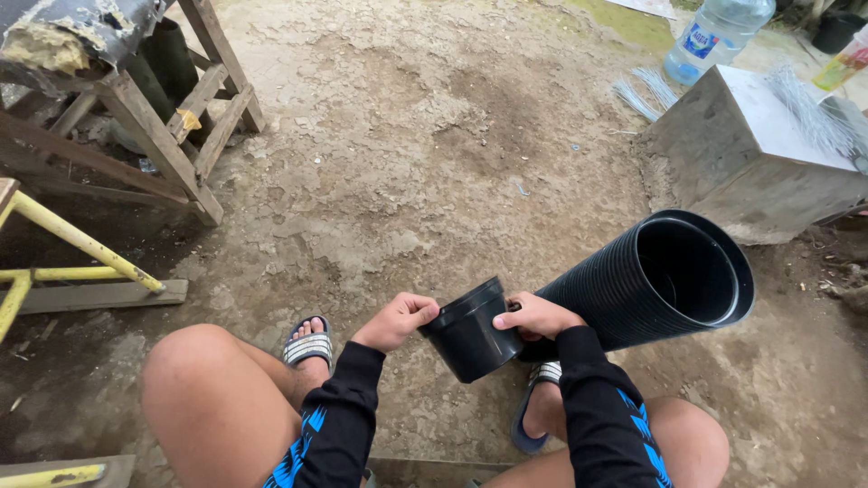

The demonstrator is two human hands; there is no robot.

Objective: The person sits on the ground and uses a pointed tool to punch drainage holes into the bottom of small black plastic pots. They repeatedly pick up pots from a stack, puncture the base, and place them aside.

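Head cam: left hand (394,321) & right hand (535,316) both clamped on rim of black plastic pot (467,331), between knees, butting nested pot stack (655,282). Metal box (750,158), water bottle (716,36) beyond; wooden bench (158,136) far left.

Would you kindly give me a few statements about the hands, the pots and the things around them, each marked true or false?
1. Both hands grip one black plastic pot, the left hand and the right hand each at its rim. True.
2. The stack of nested black pots stands upright. False: it lies tilted, its open end facing up and right.
3. A large clear water bottle is behind the grey metal box. True.
4. The person is barefoot. False: a striped sandal is on the left foot.
5. The wooden frame is painted yellow. False: it is bare wood.
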